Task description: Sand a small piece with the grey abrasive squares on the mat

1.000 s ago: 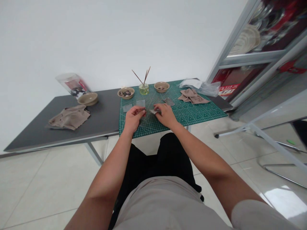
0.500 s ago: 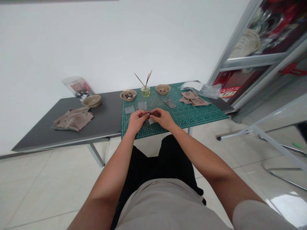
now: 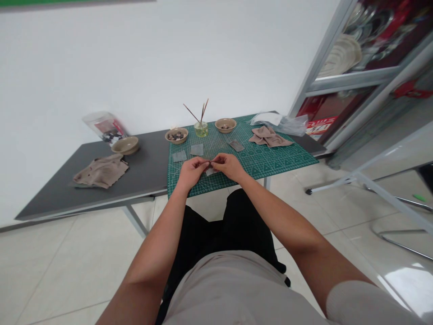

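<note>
My left hand (image 3: 192, 172) and my right hand (image 3: 230, 167) meet over the front part of a green cutting mat (image 3: 270, 160). The fingers of both are pinched together at the tips around a small dark piece, mostly covered by the fingertips and too small to name. Just below the fingertips a pale grey square (image 3: 210, 171) lies on the mat, partly hidden by my hands. Beyond my left hand are two more thin grey squares (image 3: 196, 149). A darker grey rectangular piece (image 3: 236, 145) lies past my right hand.
At the mat's back stand a bowl of small dark and pale pieces (image 3: 176, 135), a glass jar with thin sticks (image 3: 201, 129) and another bowl (image 3: 225, 125). Brown cloths (image 3: 269, 136) lie right and left. A bowl (image 3: 125, 145), clear container (image 3: 104, 128) and plastic bag (image 3: 291, 123) sit farther out.
The view has shifted slightly, so the table's things sit a little farther left. My hands stay pinched together over the mat; the small dark piece shows less between the fingertips.
</note>
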Tool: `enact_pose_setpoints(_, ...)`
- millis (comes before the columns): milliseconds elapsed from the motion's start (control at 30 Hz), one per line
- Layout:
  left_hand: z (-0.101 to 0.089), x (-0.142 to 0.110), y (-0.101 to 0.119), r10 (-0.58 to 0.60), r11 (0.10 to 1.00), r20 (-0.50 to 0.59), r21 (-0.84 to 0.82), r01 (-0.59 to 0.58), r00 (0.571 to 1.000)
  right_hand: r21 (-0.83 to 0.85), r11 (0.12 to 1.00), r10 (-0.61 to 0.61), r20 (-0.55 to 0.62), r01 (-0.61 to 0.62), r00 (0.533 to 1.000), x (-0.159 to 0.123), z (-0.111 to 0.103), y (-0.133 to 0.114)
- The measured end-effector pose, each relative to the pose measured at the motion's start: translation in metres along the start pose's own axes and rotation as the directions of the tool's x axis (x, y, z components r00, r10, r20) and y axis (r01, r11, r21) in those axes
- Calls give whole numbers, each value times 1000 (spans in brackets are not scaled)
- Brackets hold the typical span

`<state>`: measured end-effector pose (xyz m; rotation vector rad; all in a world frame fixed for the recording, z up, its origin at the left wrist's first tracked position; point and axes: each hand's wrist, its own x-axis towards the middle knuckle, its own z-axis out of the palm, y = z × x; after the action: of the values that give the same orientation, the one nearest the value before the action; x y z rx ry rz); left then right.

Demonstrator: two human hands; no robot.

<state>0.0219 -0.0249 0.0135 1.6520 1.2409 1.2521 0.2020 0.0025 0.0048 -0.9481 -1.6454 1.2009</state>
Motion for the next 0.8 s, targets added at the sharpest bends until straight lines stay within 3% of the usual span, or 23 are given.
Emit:
enact_pose_setpoints(333, 2, 1, 3, -28, 999, -67, 17, 29, 997, -113, 988, -104, 40, 108, 994, -5, 3, -1)
enact_pose_setpoints(467, 2, 2, 0, -22, 999, -36, 49, 24, 999, -82, 993, -91, -142, 80, 986, -3, 2, 4)
enact_pose_setpoints(600, 2, 1, 0, 2, 987, -50, 158, 6, 999, 104, 989, -58, -372, 104, 926, 2, -2, 9)
enact_pose_setpoints(700, 4, -2, 3, 17, 954, -74, 300, 6, 997, 224, 965, -37, -402, 138, 915, 5, -4, 10)
enact_pose_setpoints(800, 7, -4, 6, 41, 909, -63, 417, -11, 997, 233, 962, -45, -385, 144, 922, 5, -5, 9)
